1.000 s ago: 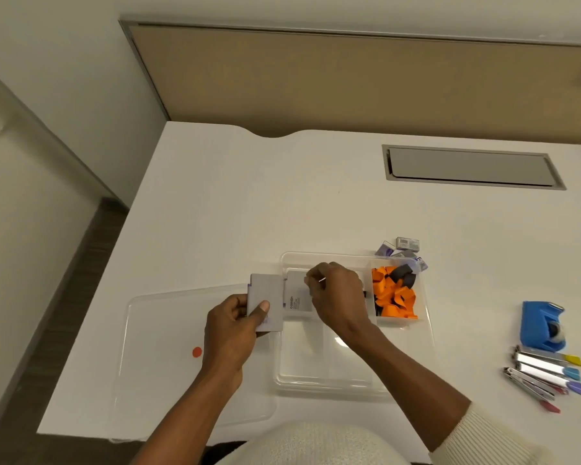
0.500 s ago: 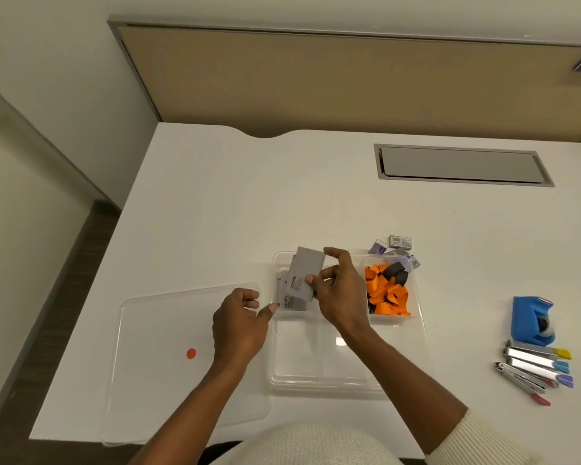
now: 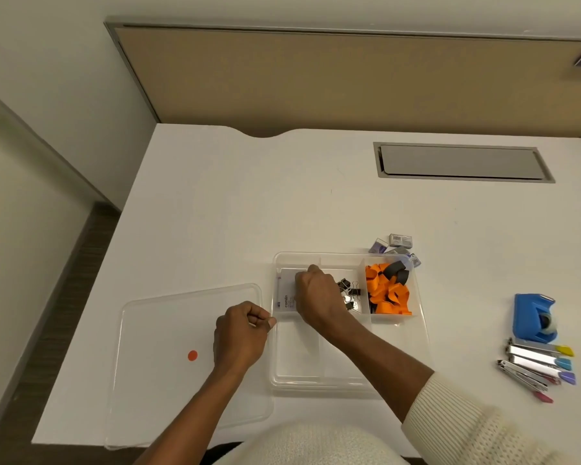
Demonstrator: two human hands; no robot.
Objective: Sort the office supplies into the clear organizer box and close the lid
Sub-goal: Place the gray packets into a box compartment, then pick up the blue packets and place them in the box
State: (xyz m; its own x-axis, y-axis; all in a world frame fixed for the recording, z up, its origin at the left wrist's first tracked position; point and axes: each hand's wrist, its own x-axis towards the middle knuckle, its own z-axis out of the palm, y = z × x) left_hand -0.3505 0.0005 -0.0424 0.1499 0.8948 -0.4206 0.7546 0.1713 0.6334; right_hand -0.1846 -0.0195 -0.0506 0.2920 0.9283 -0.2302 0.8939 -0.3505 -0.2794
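The clear organizer box sits open near the desk's front edge. In its back-left compartment a flat white-grey pack lies printed side up. My right hand is curled down on top of it, fingers over its far edge. Small black binder clips fill the middle back compartment, and orange and black pieces fill the back-right one. The clear lid, marked with an orange dot, lies flat to the left. My left hand rests on the lid as an empty fist, beside the box's left wall.
Small grey staple packs lie just behind the box. A blue tape dispenser and a row of metal tools with coloured tips lie at the right. A grey cable hatch is set in the desk's back. The desk edge is close on the left.
My right hand took the grey pack from my left hand and lowered it flat into the back-left compartment. My left hand let go and closed into a fist on the lid.
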